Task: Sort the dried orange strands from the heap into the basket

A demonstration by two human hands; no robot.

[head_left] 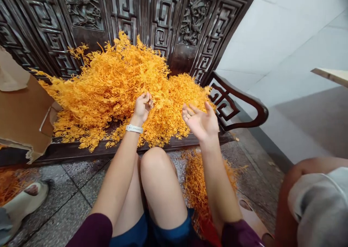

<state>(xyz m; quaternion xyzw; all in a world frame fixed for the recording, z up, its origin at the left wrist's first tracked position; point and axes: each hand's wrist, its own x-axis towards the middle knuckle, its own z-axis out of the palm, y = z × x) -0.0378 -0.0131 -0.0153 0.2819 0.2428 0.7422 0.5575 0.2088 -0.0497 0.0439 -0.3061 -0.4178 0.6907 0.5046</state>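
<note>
A big heap of orange dried plant sprigs (108, 84) lies on the seat of a dark carved wooden bench (163, 22). My left hand (141, 107), with a white watch at the wrist, reaches into the heap, its fingers pinched on a sprig. My right hand (200, 121) hovers palm up just right of it, fingers spread, holding nothing. A smaller bundle of orange sprigs (198, 185) lies on the floor between my knee and right forearm.
A torn cardboard box (21, 120) sits at the bench's left end. The bench's curved armrest (239, 102) juts out on the right. Another person's knee (312, 196) is at lower right, and a foot in a pale sandal (24, 200) at lower left. The floor is grey stone.
</note>
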